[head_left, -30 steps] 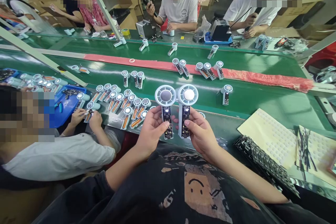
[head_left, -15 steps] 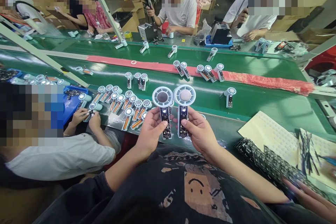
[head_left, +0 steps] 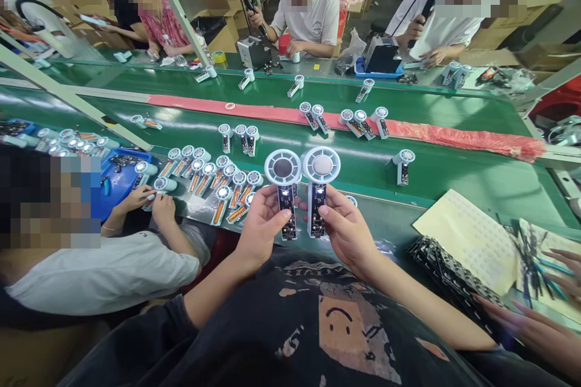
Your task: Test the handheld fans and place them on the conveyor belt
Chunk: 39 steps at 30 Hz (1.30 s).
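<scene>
Two light-blue handheld fans stand upright side by side in front of me, round heads up, their open handles baring black circuit boards. My left hand (head_left: 262, 225) is closed around the handle of the left fan (head_left: 287, 208), thumb on its board; this fan's centre disc is dark. In my right hand (head_left: 350, 228) is the right fan (head_left: 318, 211), held by its handle with the thumb pressed on the board; its centre disc is pale. The heads nearly touch. My fingers behind the handles are partly hidden.
Several open fans (head_left: 222, 193) with orange parts inside lie on the bench at left, beside a co-worker. A green conveyor belt (head_left: 363, 175) carries more fans past a pink strip (head_left: 267, 113). At right lie black circuit-board sheets (head_left: 447, 269), near another person's hands. People work opposite.
My hands and both fans stay almost still. Fans on the near belt have shifted slightly right, those on the far belt slightly left. At right, another person's hand has come further into view with a teal-handled tool.
</scene>
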Motion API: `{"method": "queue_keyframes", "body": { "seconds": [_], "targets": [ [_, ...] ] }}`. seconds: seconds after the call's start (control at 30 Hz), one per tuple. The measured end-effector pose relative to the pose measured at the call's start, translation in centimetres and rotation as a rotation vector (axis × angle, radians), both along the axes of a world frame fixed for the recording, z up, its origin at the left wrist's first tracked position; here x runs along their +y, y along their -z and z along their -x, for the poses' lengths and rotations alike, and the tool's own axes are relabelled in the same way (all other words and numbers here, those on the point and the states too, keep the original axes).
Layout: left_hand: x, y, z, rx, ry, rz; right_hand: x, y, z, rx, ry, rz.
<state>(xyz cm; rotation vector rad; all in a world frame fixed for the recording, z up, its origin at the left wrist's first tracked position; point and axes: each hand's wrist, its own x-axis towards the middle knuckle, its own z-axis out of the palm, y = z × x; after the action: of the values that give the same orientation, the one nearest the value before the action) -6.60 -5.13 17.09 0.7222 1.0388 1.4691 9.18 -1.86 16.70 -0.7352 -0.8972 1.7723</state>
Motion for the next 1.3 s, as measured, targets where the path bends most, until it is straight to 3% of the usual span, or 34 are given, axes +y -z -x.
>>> {"method": "queue_keyframes", "body": {
  "seconds": [0.7, 1.03, 1.3],
  "targets": [
    [-0.4, 0.6, 0.2, 0.071, 0.009, 0.037, -0.4, -0.1, 0.6, -0.036, 0.023, 0.021],
    [-0.9, 0.2, 0.3, 0.038, 0.057, -0.046, -1.0, -0.2, 0.3, -0.01, 0.035, -0.001],
    [-1.0, 0.2, 0.1, 0.028, 0.056, -0.018, -1.3, 0.0, 0.4, 0.004, 0.041, 0.026]
  ]
}}
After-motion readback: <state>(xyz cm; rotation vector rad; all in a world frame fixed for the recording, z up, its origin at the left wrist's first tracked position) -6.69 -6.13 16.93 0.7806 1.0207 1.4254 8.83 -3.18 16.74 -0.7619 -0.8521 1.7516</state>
